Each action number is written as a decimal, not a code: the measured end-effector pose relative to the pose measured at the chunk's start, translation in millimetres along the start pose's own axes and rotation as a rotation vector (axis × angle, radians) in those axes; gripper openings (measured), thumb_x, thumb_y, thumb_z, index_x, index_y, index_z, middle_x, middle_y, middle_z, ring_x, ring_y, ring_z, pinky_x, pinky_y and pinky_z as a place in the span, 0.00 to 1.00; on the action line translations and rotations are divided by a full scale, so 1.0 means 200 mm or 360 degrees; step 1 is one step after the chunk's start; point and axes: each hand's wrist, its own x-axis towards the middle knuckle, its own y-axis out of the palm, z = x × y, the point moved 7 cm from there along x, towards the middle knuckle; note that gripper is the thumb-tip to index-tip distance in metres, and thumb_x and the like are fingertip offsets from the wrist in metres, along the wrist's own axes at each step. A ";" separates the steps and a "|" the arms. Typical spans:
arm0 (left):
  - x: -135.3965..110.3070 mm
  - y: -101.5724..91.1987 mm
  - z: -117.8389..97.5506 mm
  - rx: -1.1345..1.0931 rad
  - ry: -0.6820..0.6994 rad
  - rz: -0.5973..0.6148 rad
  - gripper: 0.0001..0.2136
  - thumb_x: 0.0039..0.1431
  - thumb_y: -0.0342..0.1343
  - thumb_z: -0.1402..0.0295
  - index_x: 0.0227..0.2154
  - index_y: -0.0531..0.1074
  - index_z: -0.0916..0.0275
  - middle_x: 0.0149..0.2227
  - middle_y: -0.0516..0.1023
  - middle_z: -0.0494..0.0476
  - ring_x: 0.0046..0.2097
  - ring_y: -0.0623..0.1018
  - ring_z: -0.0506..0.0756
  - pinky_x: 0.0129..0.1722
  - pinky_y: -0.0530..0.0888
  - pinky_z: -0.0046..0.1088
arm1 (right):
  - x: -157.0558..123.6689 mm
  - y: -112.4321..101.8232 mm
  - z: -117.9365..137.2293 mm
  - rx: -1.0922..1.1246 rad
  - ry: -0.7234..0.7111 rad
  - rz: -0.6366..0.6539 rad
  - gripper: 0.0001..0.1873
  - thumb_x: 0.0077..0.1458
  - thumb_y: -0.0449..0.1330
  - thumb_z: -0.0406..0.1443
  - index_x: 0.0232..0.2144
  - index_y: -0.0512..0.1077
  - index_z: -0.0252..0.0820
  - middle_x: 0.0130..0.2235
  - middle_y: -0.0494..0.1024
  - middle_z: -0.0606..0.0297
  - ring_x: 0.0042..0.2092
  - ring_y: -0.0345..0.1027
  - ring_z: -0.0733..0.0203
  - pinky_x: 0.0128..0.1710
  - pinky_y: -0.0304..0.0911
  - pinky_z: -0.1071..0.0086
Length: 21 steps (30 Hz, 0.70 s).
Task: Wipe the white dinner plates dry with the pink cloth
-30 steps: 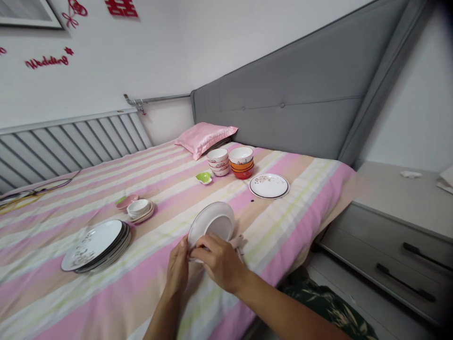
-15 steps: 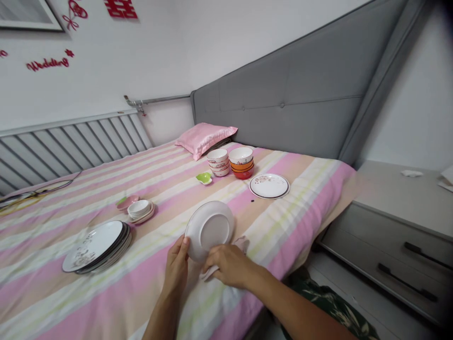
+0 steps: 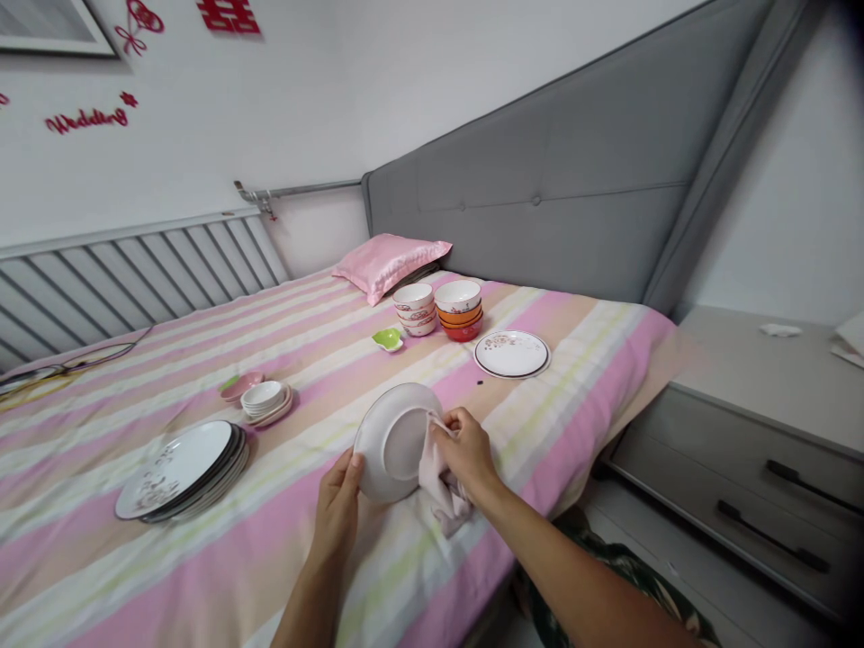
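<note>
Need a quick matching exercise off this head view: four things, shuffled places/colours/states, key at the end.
Things
1. tilted plate
2. cloth
3. pillow
4. small dish beside the bowl stacks

Places, colours, states
A. on the bed, near the grey headboard
B. bright green
C. held at its rim by the left hand
D. gripped in the right hand

Pairs: 1-C, 2-D, 3-A, 4-B
</note>
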 end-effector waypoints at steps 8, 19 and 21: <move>-0.02 0.03 -0.05 0.0173 0.0075 0.0073 0.21 0.52 0.55 0.51 0.39 0.76 0.64 0.33 0.78 0.59 0.37 0.74 0.58 0.35 0.69 0.29 | -0.02 0.00 0.10 0.0097 -0.0096 -0.0069 0.08 0.47 0.57 0.40 0.28 0.68 0.41 0.29 0.75 0.65 0.33 0.69 0.59 0.34 0.61 0.70; -0.02 0.04 -0.06 0.0267 0.0111 0.0108 0.22 0.54 0.53 0.53 0.42 0.75 0.66 0.37 0.78 0.61 0.41 0.73 0.60 0.39 0.70 0.31 | -0.15 0.05 0.34 0.0146 -0.0864 0.0168 0.06 0.49 0.57 0.30 0.32 0.71 0.40 0.33 0.74 0.64 0.37 0.68 0.62 0.39 0.62 0.72; -0.02 0.04 -0.06 0.0257 0.0105 0.0100 0.21 0.54 0.53 0.53 0.41 0.75 0.66 0.36 0.78 0.61 0.40 0.73 0.60 0.39 0.70 0.31 | -0.18 0.07 0.36 0.0096 -0.0969 0.0253 0.08 0.48 0.57 0.28 0.33 0.72 0.41 0.33 0.75 0.64 0.38 0.68 0.62 0.40 0.61 0.72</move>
